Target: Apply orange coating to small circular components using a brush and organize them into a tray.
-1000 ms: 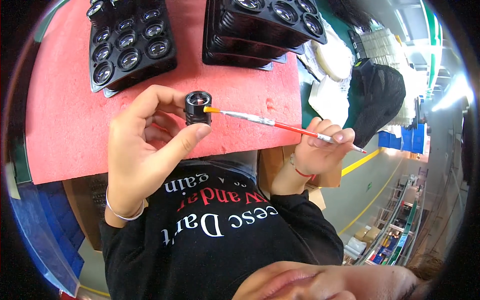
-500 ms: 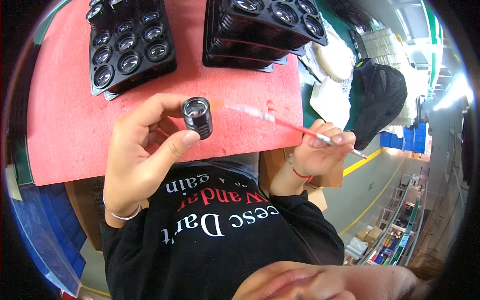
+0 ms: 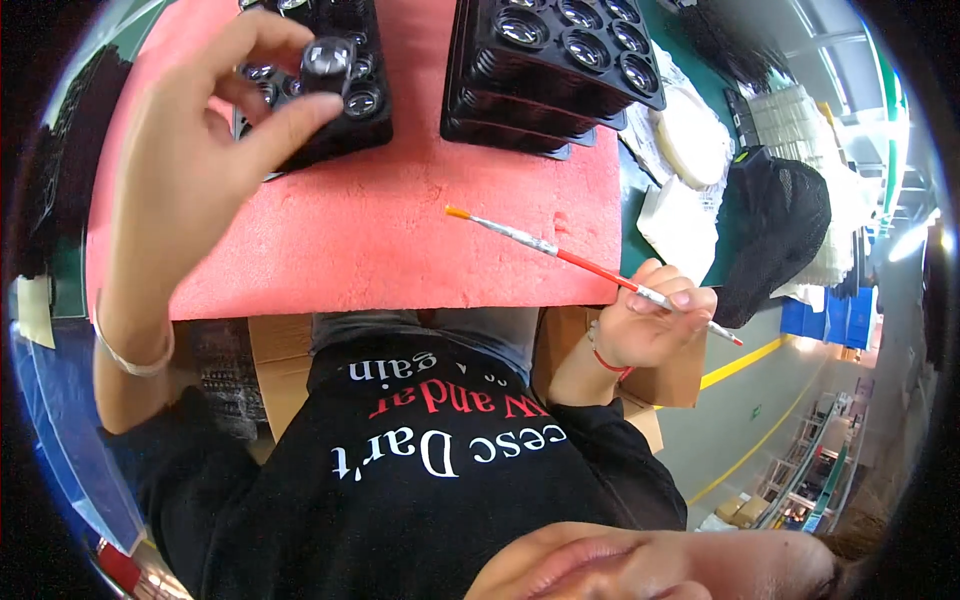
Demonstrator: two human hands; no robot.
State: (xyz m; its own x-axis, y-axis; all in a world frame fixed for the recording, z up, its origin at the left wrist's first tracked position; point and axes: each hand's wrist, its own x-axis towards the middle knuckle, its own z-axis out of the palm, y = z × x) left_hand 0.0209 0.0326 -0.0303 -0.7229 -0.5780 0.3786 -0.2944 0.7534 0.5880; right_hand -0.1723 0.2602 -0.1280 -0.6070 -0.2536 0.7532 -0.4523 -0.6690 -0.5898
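Observation:
My left hand (image 3: 190, 165) pinches a black-barrelled lens (image 3: 328, 64) between thumb and fingers, its glass face showing. It is held over the left black tray (image 3: 362, 132), whose round pockets hold similar lenses; hand and lens cover part of that tray. Whether the lens touches a pocket, I cannot tell. My right hand (image 3: 655, 318) grips a thin paintbrush (image 3: 592, 266) with a red and silver handle. The brush's orange bristles point left over the pink foam sheet (image 3: 400, 260), clear of both trays.
A taller stack of black lens trays (image 3: 535, 95) stands on the foam, right of the left tray. Farther right are a roundish cream-coloured item (image 3: 692, 148), white wrapping (image 3: 680, 225) and a black mesh bag (image 3: 775, 225). A cardboard box (image 3: 280, 360) stands below the table edge.
My left hand has carried the lens up and left, from over the foam to the left tray. The brush, earlier blurred with its tip near the lens, now shows sharply, apart from it.

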